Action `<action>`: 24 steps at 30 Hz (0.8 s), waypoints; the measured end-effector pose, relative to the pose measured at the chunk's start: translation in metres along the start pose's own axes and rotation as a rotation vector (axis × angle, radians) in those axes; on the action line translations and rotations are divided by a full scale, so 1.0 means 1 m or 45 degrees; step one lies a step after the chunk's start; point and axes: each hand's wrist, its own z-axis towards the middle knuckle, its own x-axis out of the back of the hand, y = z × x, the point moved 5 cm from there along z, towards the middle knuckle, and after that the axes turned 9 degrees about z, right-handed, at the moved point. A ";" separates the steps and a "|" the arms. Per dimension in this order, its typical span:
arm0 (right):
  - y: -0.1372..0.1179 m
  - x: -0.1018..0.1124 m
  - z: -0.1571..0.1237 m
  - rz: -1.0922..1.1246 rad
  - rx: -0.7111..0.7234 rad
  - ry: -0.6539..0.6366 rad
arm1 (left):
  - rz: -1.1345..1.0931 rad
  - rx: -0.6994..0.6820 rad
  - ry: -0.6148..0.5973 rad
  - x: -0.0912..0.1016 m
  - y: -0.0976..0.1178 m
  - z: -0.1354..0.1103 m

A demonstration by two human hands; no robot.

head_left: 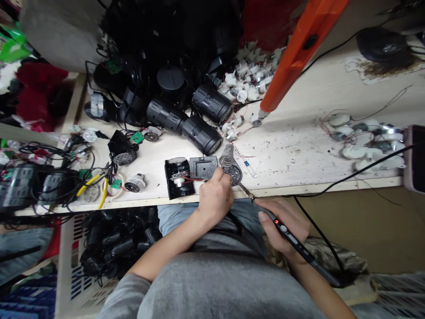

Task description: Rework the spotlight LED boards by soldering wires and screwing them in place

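My right hand (pixel 283 223) grips a black soldering iron (pixel 292 239) with a small red display, its tip pointing at a dark round dish (pixel 235 174) near the table's front edge. Beside that dish my left hand (pixel 215 195) is closed with fingers pinched; what they hold is hidden. A metal coil spring (pixel 226 155) stands just behind the dish. Left of it lies a grey rectangular housing (pixel 203 167), joined by red wires to an open black casing (pixel 179 177) with a white part inside. A small blue-and-clear screwdriver (pixel 247 165) lies to the right.
Black cylindrical units (pixel 202 135) and a dark heap fill the back. White motor parts (pixel 249 75) lie behind an orange post (pixel 295 62), with more white motors (pixel 368 139) at right. Yellow-handled pliers (pixel 103 190) lie left. A white crate (pixel 68 261) stands below; a black cable (pixel 358 170) crosses the right.
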 end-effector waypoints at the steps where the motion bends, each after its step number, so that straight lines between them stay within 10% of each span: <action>1: 0.000 0.000 0.000 -0.001 -0.001 0.003 | -0.017 -0.005 0.034 0.000 -0.001 -0.001; 11: -0.006 0.009 -0.001 -0.037 -0.038 0.031 | -0.589 -0.188 0.551 0.015 -0.018 -0.026; 24: -0.030 -0.005 0.000 -0.044 0.120 -0.108 | -1.047 0.013 0.550 0.026 -0.052 -0.068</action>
